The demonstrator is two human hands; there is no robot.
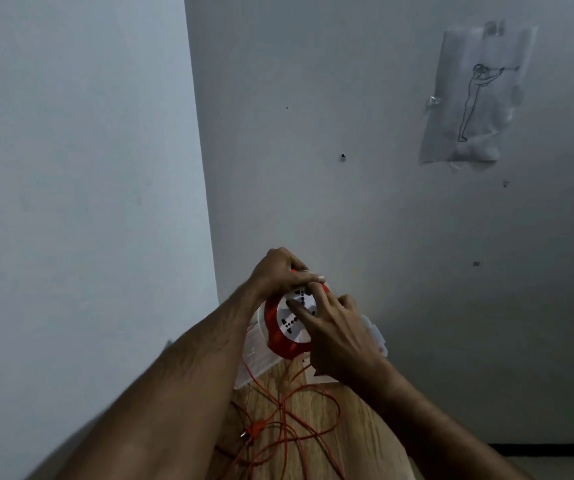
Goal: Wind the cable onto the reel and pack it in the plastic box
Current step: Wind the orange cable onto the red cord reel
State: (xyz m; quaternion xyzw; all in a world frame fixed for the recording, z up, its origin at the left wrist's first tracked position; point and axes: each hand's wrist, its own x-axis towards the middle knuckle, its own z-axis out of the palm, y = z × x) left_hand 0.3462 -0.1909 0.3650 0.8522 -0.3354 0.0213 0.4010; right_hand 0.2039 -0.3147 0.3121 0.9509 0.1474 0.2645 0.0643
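An orange cable reel with a white socket face is held up above the table. My left hand grips its top edge. My right hand lies over the socket face with its fingers on the white disc. Thin orange cable hangs from the reel and lies in loose tangled loops on the wooden table, with its plug near the left side. A clear plastic box stands behind and under the reel, mostly hidden by my hands.
The table stands in a corner of grey walls. A sheet of paper with a line drawing is taped on the right wall. A dark strip of skirting and some floor show at the lower right.
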